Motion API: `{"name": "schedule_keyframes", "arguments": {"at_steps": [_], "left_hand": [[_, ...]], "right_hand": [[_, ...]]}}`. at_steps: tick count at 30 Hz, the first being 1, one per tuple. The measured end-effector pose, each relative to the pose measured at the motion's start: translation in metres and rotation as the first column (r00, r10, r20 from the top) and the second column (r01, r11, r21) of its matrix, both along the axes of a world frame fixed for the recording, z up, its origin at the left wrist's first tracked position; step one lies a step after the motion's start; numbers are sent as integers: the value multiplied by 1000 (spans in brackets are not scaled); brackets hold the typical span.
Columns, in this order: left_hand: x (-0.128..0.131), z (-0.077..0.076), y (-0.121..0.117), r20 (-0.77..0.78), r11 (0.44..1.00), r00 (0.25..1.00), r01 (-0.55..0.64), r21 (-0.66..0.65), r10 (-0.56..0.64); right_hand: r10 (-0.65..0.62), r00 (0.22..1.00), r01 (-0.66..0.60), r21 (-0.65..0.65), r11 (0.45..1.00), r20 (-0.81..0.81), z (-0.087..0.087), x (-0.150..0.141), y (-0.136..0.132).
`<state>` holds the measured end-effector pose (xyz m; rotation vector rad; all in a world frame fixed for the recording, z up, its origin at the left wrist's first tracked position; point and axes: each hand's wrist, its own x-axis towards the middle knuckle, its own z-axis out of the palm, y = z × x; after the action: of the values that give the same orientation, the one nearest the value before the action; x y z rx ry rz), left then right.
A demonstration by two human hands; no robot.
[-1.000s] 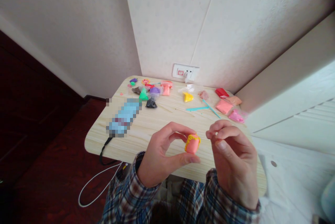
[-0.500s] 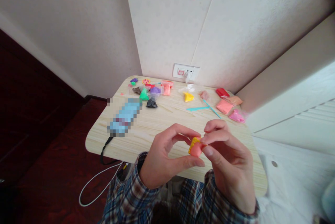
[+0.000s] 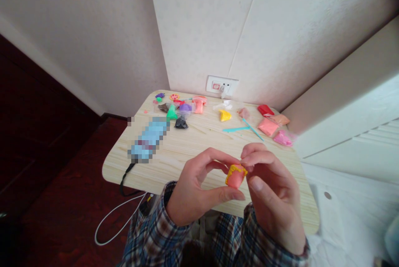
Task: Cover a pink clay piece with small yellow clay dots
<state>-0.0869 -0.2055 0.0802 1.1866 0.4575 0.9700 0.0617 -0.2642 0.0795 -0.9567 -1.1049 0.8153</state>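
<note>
Head view, lower centre of the frame: small pink clay piece with a frilled yellow clay rim (image 3: 235, 176), held up in the air above the near edge of the pale wood-grain bench (image 3: 187, 150). Left hand (image 3: 199, 190) in a closed grip on it, thumb under the bottom, index finger arched over to the top edge. Right hand (image 3: 271, 200) just beside, fingertips (image 3: 246, 159) pinched together and touching the yellow rim at its upper right, thumb alongside the pink body. Plaid shirt sleeves (image 3: 149, 238) at the bottom edge.

Middle of the frame, on the far part of the bench: yellow clay lump (image 3: 224, 115), two thin turquoise plastic sticks (image 3: 245, 128) crossing near it, black clay lump (image 3: 181, 123), green clay cone (image 3: 171, 112), purple clay lump (image 3: 185, 107). Right of these, well apart from the hands: red clay slab (image 3: 265, 110), salmon-pink clay slab (image 3: 267, 126), magenta clay in a clear bag (image 3: 282, 138). Left of centre: a blurred light-blue flat object (image 3: 149, 139), a black cord (image 3: 124, 177) hanging off the bench edge near it, a white cable (image 3: 109, 225) looping on the dark red floor (image 3: 46, 175).

Upper centre: white wall socket (image 3: 222, 86) on the pale wall just behind the bench.
</note>
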Motion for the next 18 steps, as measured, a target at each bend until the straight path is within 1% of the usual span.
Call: {"name": "schedule_keyframes", "arguments": {"at_steps": [3, 7, 12, 15, 18], "left_hand": [[-1, 0, 0, -27, 1000, 1000, -6, 5, 6], [-1, 0, 0, -21, 1000, 1000, 9, 1, -9], [-1, 1, 0, -16, 1000, 1000, 2, 5, -2], [0, 1, -1, -23, 1000, 1000, 6, -15, -7], [-1, 0, 0, -18, 1000, 1000, 9, -10, -9]], "right_hand": [[-16, 999, 17, 34, 999, -28, 0, -2, 1], [-27, 999, 27, 0, 1000, -21, 3, -4, 1], [-40, 999, 40, -23, 999, 6, 2, -3, 1], [-60, 998, 60, -19, 998, 10, 1, -1, 1], [-54, 999, 54, 5, 999, 7, 0, -1, 1]]}}
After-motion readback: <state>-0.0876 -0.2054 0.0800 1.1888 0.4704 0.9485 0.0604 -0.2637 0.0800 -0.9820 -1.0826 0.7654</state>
